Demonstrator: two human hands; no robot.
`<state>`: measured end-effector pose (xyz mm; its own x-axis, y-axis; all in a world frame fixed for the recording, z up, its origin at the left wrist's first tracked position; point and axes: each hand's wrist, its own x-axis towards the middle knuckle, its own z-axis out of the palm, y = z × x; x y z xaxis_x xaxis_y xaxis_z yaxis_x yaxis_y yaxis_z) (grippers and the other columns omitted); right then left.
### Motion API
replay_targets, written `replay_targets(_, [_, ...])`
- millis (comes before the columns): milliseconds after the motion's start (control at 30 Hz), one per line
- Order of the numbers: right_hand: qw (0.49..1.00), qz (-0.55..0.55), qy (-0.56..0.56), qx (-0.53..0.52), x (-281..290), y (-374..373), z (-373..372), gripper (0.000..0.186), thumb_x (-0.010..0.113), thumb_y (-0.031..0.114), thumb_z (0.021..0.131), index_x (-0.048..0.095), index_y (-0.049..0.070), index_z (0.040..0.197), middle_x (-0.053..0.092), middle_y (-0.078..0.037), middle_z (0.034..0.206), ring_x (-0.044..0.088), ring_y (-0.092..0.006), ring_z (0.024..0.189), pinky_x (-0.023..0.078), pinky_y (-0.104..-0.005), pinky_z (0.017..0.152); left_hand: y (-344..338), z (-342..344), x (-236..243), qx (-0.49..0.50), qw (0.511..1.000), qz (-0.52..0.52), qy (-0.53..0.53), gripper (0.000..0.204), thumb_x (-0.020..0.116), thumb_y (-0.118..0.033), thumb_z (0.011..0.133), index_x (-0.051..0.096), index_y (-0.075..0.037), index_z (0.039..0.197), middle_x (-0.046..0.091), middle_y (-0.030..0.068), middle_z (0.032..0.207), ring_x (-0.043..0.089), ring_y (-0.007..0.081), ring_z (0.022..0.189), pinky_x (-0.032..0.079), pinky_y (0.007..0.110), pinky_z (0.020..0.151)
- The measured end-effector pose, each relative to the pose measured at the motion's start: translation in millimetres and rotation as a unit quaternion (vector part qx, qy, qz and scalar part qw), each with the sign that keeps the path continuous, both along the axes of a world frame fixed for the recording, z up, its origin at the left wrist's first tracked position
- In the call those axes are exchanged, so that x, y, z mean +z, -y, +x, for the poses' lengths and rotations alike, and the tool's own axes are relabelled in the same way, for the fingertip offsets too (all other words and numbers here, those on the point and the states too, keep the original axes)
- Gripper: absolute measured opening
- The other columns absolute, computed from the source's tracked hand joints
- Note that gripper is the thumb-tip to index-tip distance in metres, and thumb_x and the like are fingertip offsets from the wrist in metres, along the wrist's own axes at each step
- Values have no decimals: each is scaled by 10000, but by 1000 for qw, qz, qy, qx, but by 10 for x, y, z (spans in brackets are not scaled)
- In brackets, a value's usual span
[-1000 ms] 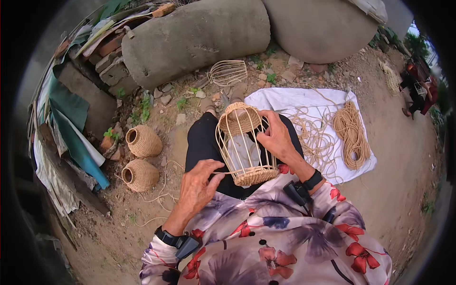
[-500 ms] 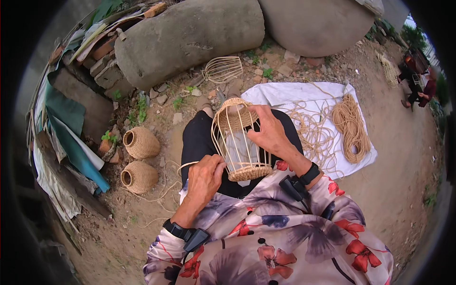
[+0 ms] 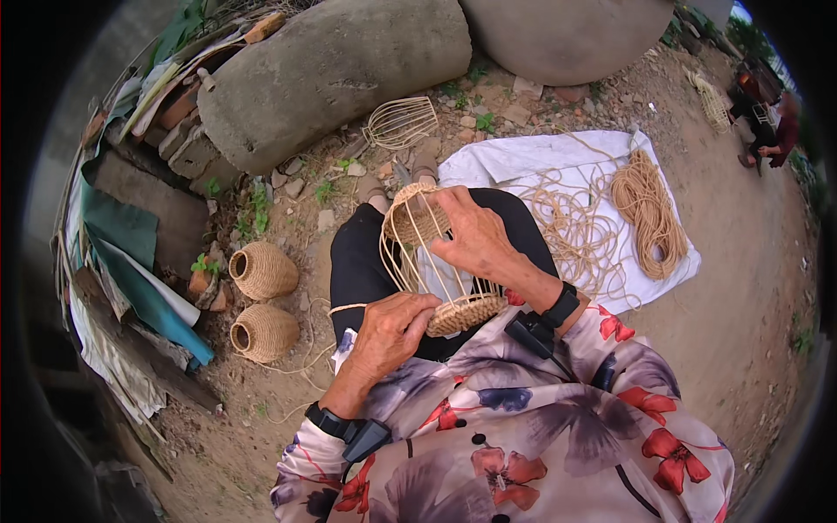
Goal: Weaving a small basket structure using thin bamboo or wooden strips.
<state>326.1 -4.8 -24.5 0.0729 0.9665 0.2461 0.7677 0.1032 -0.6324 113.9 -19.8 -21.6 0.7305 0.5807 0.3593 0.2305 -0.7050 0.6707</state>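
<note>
A partly woven basket [image 3: 467, 315] of pale ribs with tan cord lies tilted across my lap, woven at both ends and bare-ribbed between. My right hand [image 3: 479, 240] is closed over the ribs by its far woven band, thumb inward. My left hand [image 3: 390, 329] is curled at the near left edge, its thumb against the ribs beside the thick woven end. A strand of tan cord [image 3: 347, 307] runs from the left into my left fingers; its end is hidden by the hand and the basket.
Two finished-looking woven baskets [image 3: 264, 270] sit on the dirt at left, loose cord beside them. A bare rib frame [image 3: 402, 123] lies ahead, by a concrete cylinder [image 3: 340, 83]. At right, a white sheet [image 3: 475, 166] holds a cord coil [image 3: 649, 213]. Another person [image 3: 767, 131] sits far right.
My left hand has shifted slightly right, its thumb now at the basket's near end. The basket has tilted a little, and my right hand has slid slightly left with it.
</note>
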Motion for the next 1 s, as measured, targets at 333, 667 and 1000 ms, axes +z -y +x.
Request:
replay_targets(333, [989,132,-36,59,46,618,285,488,711,298,813,558,34,1195,519,-189,1300,512,-361,1181,416,-429,986,15,25,-24,23,1000,19,0,143,639,34,846,664,7,983,674,137,838,673,283,742,527,349,658])
replay_targets(667, [986,63,-101,115,-105,826,206,463,758,220,776,584,64,1175,500,-160,1257,521,-337,1166,442,-397,961,-12,7,-23,12,1000,-26,3,154,625,43,857,671,-2,996,669,128,832,667,260,740,516,333,649])
replay_targets(1000, [976,116,-184,-4,-245,761,457,345,717,132,811,596,25,1115,581,-83,1033,572,-164,820,458,-287,694,-29,-243,-173,172,978,-105,46,200,648,16,844,647,-19,1041,624,100,1027,597,131,643,496,266,600])
